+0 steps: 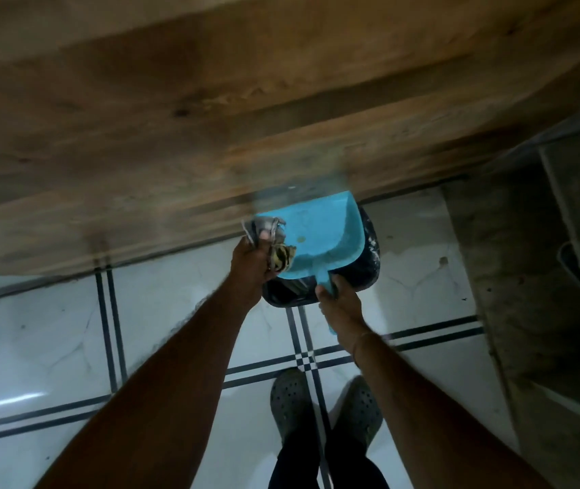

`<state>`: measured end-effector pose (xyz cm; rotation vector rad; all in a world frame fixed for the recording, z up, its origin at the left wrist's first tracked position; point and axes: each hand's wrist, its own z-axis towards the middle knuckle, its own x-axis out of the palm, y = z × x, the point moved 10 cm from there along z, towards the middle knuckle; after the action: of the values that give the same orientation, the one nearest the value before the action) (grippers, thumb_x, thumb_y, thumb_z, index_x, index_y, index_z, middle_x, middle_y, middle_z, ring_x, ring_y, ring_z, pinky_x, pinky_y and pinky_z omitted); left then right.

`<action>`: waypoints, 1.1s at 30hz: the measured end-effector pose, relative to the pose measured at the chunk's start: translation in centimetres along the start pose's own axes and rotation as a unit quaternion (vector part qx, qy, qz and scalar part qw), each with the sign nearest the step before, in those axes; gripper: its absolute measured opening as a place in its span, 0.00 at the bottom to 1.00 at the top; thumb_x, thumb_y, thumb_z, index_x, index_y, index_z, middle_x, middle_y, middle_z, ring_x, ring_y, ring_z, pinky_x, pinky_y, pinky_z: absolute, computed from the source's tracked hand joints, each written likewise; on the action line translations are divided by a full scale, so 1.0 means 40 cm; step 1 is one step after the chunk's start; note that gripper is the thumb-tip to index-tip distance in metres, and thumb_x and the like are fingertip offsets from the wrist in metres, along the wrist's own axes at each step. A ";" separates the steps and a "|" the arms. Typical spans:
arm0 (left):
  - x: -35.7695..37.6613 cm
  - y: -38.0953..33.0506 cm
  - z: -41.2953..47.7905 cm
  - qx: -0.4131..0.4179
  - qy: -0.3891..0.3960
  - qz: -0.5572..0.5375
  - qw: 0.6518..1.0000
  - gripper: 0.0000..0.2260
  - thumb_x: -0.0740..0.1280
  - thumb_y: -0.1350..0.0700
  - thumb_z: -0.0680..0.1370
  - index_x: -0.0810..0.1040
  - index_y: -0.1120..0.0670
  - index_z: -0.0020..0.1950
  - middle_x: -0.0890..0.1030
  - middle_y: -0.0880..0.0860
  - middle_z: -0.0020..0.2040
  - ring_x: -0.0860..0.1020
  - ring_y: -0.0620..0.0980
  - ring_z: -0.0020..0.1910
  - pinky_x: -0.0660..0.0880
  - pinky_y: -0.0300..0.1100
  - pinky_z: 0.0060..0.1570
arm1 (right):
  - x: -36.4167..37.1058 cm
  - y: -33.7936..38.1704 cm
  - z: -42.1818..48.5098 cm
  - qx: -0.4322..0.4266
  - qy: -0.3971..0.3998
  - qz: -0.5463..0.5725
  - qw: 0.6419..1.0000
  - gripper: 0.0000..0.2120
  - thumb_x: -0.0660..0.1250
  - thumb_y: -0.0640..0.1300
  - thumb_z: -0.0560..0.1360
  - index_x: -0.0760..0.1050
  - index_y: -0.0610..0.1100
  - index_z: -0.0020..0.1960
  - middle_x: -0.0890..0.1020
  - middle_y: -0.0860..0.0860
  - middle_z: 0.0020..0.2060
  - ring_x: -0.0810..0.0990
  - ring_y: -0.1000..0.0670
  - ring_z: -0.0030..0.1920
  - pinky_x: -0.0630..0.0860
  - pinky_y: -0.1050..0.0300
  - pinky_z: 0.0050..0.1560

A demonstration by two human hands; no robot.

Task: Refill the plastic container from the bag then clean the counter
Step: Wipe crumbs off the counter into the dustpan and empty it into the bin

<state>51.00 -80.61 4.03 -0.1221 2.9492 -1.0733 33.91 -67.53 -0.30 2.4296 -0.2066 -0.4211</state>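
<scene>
My right hand grips the handle of a light blue plastic dustpan, which is held just below the front edge of the wooden counter. My left hand is closed on a bunched grey and yellow cloth pressed against the dustpan's left side at the counter edge. Directly under the dustpan stands a dark bin on the floor, mostly hidden by the pan. No plastic container and no bag show in the view.
White floor tiles with dark double lines lie below. My feet in grey clogs stand near the bin. A grey concrete structure with a shelf rises at the right.
</scene>
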 end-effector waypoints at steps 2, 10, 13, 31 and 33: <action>-0.002 0.033 0.024 -0.010 0.019 -0.017 1.000 0.11 0.65 0.47 0.84 0.80 0.51 0.59 0.84 0.60 0.61 0.84 0.59 0.58 0.85 0.50 0.47 | 0.009 -0.036 0.044 -0.007 -0.028 -0.048 0.998 0.15 0.71 0.43 0.76 0.79 0.42 0.62 0.82 0.41 0.54 0.81 0.42 0.54 0.81 0.45 0.56; 0.014 0.099 0.057 -0.010 0.078 -0.028 0.996 0.18 0.61 0.47 0.85 0.74 0.54 0.72 0.81 0.59 0.67 0.82 0.59 0.64 0.85 0.49 0.47 | 0.007 -0.084 0.124 -0.005 -0.064 -0.257 0.964 0.24 0.72 0.49 0.77 0.75 0.46 0.72 0.72 0.38 0.65 0.78 0.36 0.62 0.78 0.46 0.59; 0.007 0.081 0.019 -0.003 0.066 0.028 0.997 0.19 0.62 0.48 0.85 0.74 0.54 0.73 0.83 0.57 0.64 0.85 0.56 0.59 0.84 0.46 0.45 | -0.021 -0.060 0.086 -0.001 -0.081 -0.284 0.955 0.28 0.72 0.51 0.76 0.70 0.44 0.72 0.70 0.38 0.67 0.75 0.36 0.64 0.80 0.42 0.58; 0.414 -0.475 -0.926 0.286 0.253 0.542 0.749 0.20 0.71 0.37 0.70 0.81 0.42 0.59 0.83 0.46 0.53 0.80 0.42 0.51 0.78 0.47 0.55 | -0.459 0.621 -0.775 0.031 0.101 0.287 0.952 0.25 0.67 0.64 0.77 0.84 0.46 0.62 0.88 0.46 0.54 0.85 0.42 0.60 0.79 0.42 0.65; 0.452 -0.522 -1.027 0.255 0.311 0.488 0.775 0.07 0.71 0.44 0.77 0.83 0.41 0.54 0.85 0.42 0.46 0.81 0.35 0.45 0.79 0.42 0.48 | -0.522 0.666 -0.849 0.030 0.080 0.298 0.951 0.24 0.71 0.61 0.76 0.84 0.44 0.60 0.87 0.43 0.54 0.85 0.41 0.56 0.81 0.44 0.59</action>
<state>33.37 -71.52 49.40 1.8153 2.2381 -1.7508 25.18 -63.10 46.61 2.2971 -0.8595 0.0549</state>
